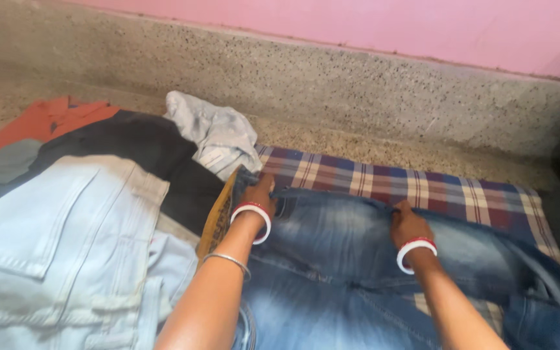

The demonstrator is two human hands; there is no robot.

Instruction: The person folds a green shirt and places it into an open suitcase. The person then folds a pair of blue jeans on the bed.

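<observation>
Jeans [351, 259] of faded dark blue lie across the lower middle and right of the frame, spread over a checked cloth [422, 188] of purple, red and cream on the floor [371, 146]. Both hands grip the jeans along their top edge — the left hand [258, 192] pinches the corner near the centre of the frame, the right hand [406, 223] closes on the same edge further right. Each wrist wears a white-and-red bangle; the left forearm also carries a thin metal one. At lower left lie pale blue jeans [59, 253], with a black garment [137, 146] and an orange one [53, 116] behind them — and a crumpled light shirt [218, 133] near the upper middle. A speckled stone ledge [332, 78] runs below a pink wall [390, 26].
</observation>
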